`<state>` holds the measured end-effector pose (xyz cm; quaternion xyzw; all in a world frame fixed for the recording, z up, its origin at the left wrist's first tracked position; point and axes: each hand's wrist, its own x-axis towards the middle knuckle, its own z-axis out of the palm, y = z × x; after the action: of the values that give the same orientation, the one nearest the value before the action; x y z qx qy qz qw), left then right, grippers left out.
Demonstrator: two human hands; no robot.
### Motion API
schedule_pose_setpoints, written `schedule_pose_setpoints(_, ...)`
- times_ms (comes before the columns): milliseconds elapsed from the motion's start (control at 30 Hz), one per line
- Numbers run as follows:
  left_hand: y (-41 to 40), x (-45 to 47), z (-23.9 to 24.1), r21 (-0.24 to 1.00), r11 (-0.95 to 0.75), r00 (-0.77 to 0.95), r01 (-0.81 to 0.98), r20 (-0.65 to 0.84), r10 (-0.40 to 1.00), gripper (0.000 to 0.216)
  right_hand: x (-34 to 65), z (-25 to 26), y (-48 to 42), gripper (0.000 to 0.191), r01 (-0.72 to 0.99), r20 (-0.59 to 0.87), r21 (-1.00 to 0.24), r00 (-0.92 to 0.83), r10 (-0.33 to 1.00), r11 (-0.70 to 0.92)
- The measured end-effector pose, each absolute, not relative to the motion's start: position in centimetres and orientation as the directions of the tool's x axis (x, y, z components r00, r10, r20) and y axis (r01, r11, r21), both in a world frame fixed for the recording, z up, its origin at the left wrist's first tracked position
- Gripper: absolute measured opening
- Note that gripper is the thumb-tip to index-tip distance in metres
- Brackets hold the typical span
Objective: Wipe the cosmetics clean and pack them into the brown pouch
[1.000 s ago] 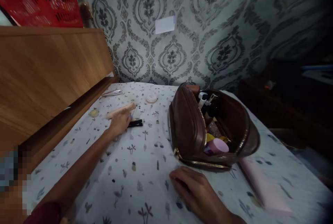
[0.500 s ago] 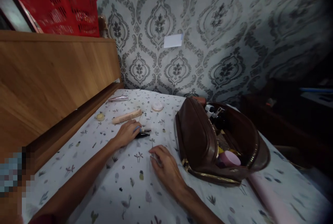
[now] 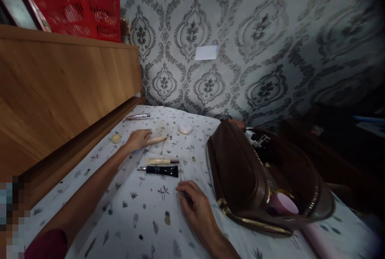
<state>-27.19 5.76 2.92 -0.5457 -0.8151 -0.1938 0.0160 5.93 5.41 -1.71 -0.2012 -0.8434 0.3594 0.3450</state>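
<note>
left hand [image 3: 136,140] stretched far across the printed cloth [image 3: 141,215], laid palm down on the near end of a beige tube [image 3: 156,140]. fingers [image 3: 146,133] draped loosely over the tube's left end, only lightly curled, not visibly closed around it; rest of the tube poking out to the right past the fingertips, flat on the cloth. impossible to tell whether gripped or merely touched.

right hand [image 3: 195,206] resting on the cloth closer in, knuckles up, fingers bent under, with something small and dark half hidden beneath the fingertips; too blurred to name, and hold unclear.

between the two hands, two more tubes lying side by side and untouched: a cream tube with dark cap [image 3: 161,161], and just below it a black tube [image 3: 161,170], its right end near the right fingertips but apart from them.

further off, a small yellow round thing [image 3: 116,138] just left of the left hand, a silver pen-like stick [image 3: 138,116] near the wooden board [image 3: 60,86], a pale round compact [image 3: 184,129] beyond the beige tube. to the right, an open brown pouch [image 3: 240,174] with a pink cap [image 3: 284,204] showing inside. red basket [image 3: 75,4] atop the board.
</note>
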Motion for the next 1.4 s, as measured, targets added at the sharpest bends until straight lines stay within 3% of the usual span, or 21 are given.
schedule_pose_setpoints(100,6.6,-28.5,3.4,0.264,0.315,-0.375,0.911,0.218,0.901,0.029,5.9,-1.5,5.5,0.02,0.101,0.435,-0.74,-0.682,0.588,0.665)
schedule_pose_setpoints(333,11.0,-34.1,5.9,0.141,0.497,-0.516,0.856,0.265,0.814,0.038,6.1,-1.6,5.7,0.019,0.107,0.431,-0.73,-0.694,0.577,0.675)
schedule_pose_setpoints(600,11.0,-37.5,6.4,0.11,0.546,-0.556,0.831,0.116,0.823,0.036,6.1,-2.4,6.0,0.019,0.094,0.439,-0.727,-0.699,0.565,0.68)
schedule_pose_setpoints(733,9.0,-38.4,7.6,0.114,0.562,-0.574,0.819,0.178,0.8,0.025,5.9,-2.4,6.0,0.019,0.064,0.479,-0.735,-0.655,0.584,0.675)
schedule_pose_setpoints(833,8.6,-38.1,7.6,0.107,0.566,-0.573,0.817,0.255,0.779,0.037,5.9,-2.2,5.9,0.018,0.08,0.452,-0.743,-0.673,0.586,0.665)
schedule_pose_setpoints(933,9.1,-37.1,6.5,0.087,0.529,-0.532,0.844,0.26,0.806,0.044,5.9,-1.8,5.9,0.018,0.104,0.426,-0.741,-0.691,0.584,0.664)
schedule_pose_setpoints(1100,9.3,-35.7,4.6,0.068,0.411,-0.417,0.909,0.135,0.899,0.036,6.0,-1.5,5.7,0.02,0.123,0.383,-0.754,-0.715,0.585,0.645)
schedule_pose_setpoints(1233,7.7,-35.3,4.0,0.09,0.276,-0.281,0.957,0.046,0.959,0.043,6.0,-1.7,5.6,0.019,0.114,0.382,-0.748,-0.732,0.565,0.654)
schedule_pose_setpoints(1400,5.6,-34.9,3.0,0.097,0.206,-0.212,0.974,0.052,0.976,0.051,5.5,-1.1,5.1,0.023,0.082,0.418,-0.694,-0.764,0.492,0.715)
